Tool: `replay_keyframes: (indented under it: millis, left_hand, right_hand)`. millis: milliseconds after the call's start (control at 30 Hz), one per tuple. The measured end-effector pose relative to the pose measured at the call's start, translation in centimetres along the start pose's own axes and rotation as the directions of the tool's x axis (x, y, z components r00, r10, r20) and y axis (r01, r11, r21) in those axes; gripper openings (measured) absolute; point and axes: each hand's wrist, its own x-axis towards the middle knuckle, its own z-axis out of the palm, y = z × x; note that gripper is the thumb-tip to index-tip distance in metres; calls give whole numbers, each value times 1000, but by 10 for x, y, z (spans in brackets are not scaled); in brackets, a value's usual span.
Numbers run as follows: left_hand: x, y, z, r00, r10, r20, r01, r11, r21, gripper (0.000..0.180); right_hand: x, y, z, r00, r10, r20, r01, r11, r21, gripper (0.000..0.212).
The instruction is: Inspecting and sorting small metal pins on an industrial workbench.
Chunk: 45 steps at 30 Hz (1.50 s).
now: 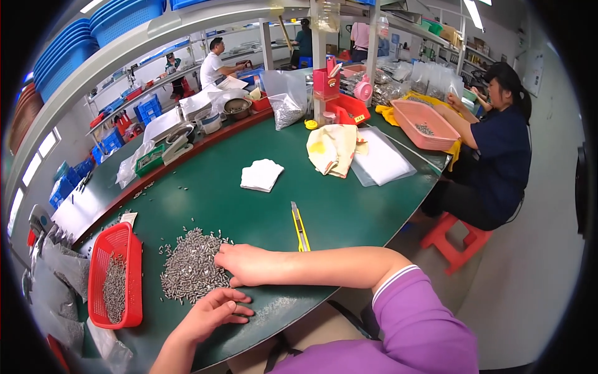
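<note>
A heap of small grey metal pins point(194, 265) lies on the green tabletop point(249, 212). At the heap's right edge is my right hand point(246, 264), back up, its fingers bent and pressed together against the pins. What those fingers hold, if anything, is hidden beneath them. My left hand point(215, 313) rests low at the heap's near side, fingers apart and nothing seen in them. Left of the heap stands a red plastic basket point(132, 274), partly filled with similar pins. A yellow utility knife point(299, 227) lies beyond my right forearm.
White paper sheets point(261, 175) and a stained cloth point(332, 149) lie farther back. Clear bags of parts point(59, 296) crowd the left edge. A co-worker point(498, 146) sits at the right by a pink basket point(426, 124). A shelf frame post point(318, 62) rises at the back.
</note>
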Motion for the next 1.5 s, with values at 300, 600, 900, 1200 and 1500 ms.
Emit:
replay_keyframes:
  millis: [300, 600, 900, 1200, 1500]
  left_hand:
    - [9, -9, -16, 979, 190, -76, -199, 969, -143, 27]
    - [-4, -20, -41, 946, 316, -73, -319, 862, -393, 25]
    - [0, -23, -40, 937, 315, -151, -348, 801, -488, 18]
    - [-2, -28, -30, 964, 251, -90, -266, 882, -388, 14]
    - [-1, -27, -27, 982, 175, -72, -188, 885, -425, 15]
  right_hand:
    - [-10, 1, 3, 991, -106, -83, 113, 991, 74, 9]
    - [-10, 3, 4, 993, -108, -56, 108, 994, -2, 14]
    - [-8, -14, -4, 964, -139, -228, 171, 977, 128, 25]
    - [-8, -29, -1, 915, -246, -321, 323, 922, 214, 27]
    - [-10, -27, -5, 872, -380, -310, 442, 883, 161, 38]
